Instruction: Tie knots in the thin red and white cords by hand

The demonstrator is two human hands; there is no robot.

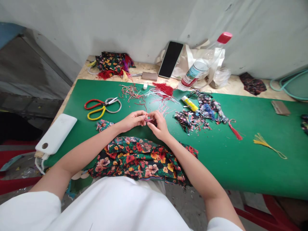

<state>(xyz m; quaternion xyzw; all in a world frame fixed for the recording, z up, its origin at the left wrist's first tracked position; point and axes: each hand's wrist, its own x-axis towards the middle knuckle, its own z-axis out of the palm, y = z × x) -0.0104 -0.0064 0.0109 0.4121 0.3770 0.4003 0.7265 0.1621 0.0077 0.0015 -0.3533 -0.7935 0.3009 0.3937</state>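
Observation:
My left hand (133, 121) and my right hand (158, 124) meet above the green mat (231, 166), fingers pinched. Between them is a small bundle of dark red threads (152, 122), mostly covered by the fingers. Below my wrists lies a dark floral cloth (141, 157) at the table's near edge. Loose pinkish thread ends (164, 109) lie just beyond my right hand. Farther back are a bunch of red threads (163, 89) and a tangle of cut cords (131, 92). Scissors with one red and one yellow handle (97, 110) rest left of my hands.
A white power bank (56, 133) lies at the left edge. Behind stand a phone (170, 59) and a tilted plastic bottle (192, 75). To the right are a glue stick (190, 103), fabric scraps (192, 120), a red tassel (234, 131) and a yellow tassel (263, 141).

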